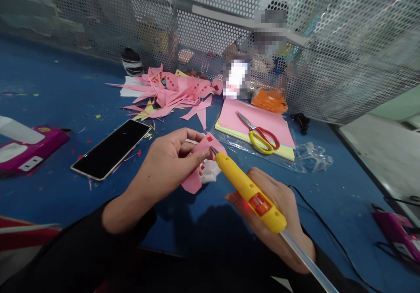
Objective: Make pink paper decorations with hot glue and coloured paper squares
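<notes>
My left hand (170, 161) pinches a folded pink paper piece (201, 167) with small red squares, held just above the blue table (49, 82). A yellow hot glue gun (249, 192) with an orange switch lies in my right hand (278, 214), fingers wrapped under it. Its metal tip touches the pink paper near my left fingertips. A clear glue stick (308, 262) sticks out of the gun's back end.
A black phone (111, 148) lies left of my hands. Pink paper scraps (170, 93) are piled further back. Red-and-yellow scissors (259, 135) rest on a pink and yellow paper stack (275, 124). Magenta objects (29, 148) (397, 234) sit at both sides. Perforated metal screens (328, 56) wall the back.
</notes>
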A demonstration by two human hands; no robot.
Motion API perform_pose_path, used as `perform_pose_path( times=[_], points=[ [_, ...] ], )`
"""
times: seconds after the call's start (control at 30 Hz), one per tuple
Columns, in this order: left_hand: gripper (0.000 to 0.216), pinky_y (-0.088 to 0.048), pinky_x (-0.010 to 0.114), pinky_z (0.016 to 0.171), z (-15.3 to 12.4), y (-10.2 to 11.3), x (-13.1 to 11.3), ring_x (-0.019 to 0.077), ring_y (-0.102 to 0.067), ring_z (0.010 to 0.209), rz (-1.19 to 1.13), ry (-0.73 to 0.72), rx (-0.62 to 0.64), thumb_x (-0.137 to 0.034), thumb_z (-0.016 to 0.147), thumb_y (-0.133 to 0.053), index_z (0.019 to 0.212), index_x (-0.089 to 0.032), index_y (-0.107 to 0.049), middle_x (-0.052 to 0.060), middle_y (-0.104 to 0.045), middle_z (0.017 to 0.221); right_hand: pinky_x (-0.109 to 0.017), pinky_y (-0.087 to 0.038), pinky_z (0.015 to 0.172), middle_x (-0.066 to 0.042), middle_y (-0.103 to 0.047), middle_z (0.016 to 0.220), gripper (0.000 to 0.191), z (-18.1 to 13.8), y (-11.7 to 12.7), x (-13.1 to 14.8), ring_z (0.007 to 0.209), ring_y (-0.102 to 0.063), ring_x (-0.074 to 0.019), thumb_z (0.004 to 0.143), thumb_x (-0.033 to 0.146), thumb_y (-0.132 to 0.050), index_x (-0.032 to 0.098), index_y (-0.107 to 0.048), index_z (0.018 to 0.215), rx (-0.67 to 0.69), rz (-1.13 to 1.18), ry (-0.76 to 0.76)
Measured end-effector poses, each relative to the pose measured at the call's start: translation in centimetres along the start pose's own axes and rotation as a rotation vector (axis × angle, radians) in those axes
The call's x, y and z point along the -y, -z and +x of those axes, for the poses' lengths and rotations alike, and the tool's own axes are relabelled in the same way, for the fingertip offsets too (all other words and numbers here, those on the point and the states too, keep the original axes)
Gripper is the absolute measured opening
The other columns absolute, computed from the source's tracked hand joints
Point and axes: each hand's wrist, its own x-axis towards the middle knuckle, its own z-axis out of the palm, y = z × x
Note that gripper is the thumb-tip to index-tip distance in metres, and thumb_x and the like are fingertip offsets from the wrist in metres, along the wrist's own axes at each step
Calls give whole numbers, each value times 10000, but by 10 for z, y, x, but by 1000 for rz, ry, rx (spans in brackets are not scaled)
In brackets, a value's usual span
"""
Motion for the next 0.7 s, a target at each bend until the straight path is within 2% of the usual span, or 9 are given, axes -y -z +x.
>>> perform_pose_path(
  times=[0.3, 0.7],
  points=[
    [196, -477, 201, 523, 0, 0, -2, 146, -690, 623, 22, 3, -2, -314, 821, -734, 971, -200, -682, -10, -786, 724, -234, -271, 451, 74, -371, 610, 400, -1, 1, 1, 456, -344, -67, 966, 396, -563, 232, -352, 668, 6, -16, -13],
    [153, -475, 175, 509, -2, -1, -5, 132, -709, 664, 6, 17, -19, -270, 836, -730, 967, -207, -681, -13, -797, 774, -233, -262, 450, 76, -360, 603, 409, 0, 1, 0, 451, -334, -64, 990, 413, -527, 230, -356, 667, -11, -63, 32]
  ],
)
